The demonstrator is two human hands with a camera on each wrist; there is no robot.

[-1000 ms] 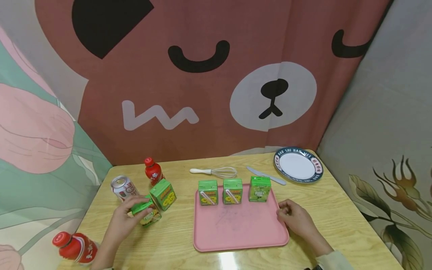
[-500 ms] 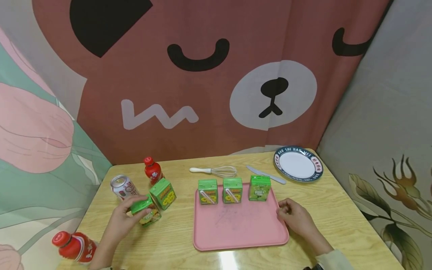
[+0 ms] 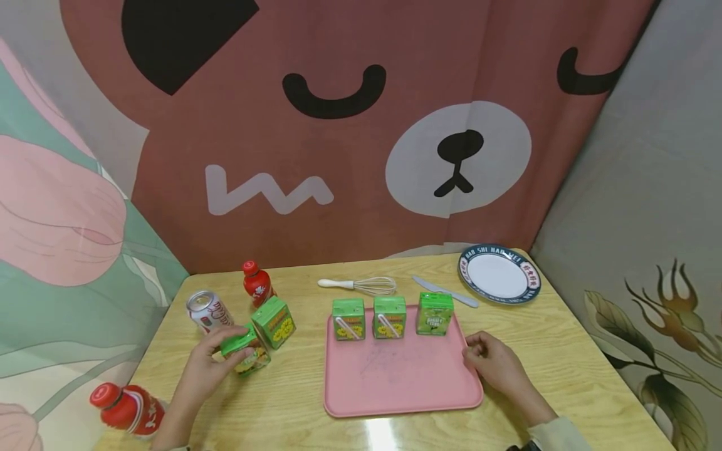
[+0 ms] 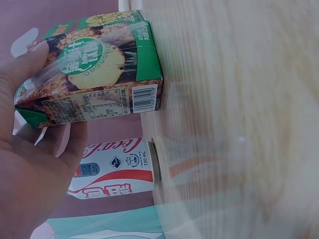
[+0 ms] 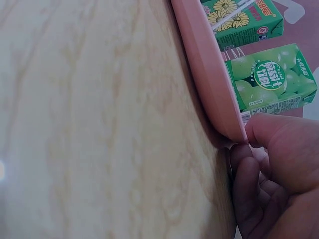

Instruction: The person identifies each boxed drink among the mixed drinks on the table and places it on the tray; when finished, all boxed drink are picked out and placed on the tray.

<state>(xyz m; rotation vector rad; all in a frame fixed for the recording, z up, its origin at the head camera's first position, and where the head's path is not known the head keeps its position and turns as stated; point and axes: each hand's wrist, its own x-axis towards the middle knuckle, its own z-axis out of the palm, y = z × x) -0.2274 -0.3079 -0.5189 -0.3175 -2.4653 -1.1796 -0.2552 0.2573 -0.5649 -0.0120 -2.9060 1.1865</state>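
Note:
My left hand [image 3: 204,366] grips a green juice box [image 4: 94,64] with a pineapple slice printed on it, thumb on one side and fingers on the other. Right behind that box stands another green juice box [image 3: 274,322] with yellow flowers. A silver-white Coca-Cola can [image 4: 117,169] is close by, beyond the fingers. My right hand [image 3: 496,366] pinches the right rim of the pink tray [image 3: 406,382] between thumb and curled fingers. Along the tray's far side stand two flowered juice boxes [image 3: 348,319] and a grape juice box [image 5: 271,74].
A red bottle [image 3: 258,285] stands behind the can, and a second red bottle [image 3: 128,410] is at the front left beside my left forearm. Along the back lie a whisk [image 3: 361,285], a knife [image 3: 445,291] and a blue-rimmed plate [image 3: 496,275]. A curtain [image 3: 338,238] hangs behind the table.

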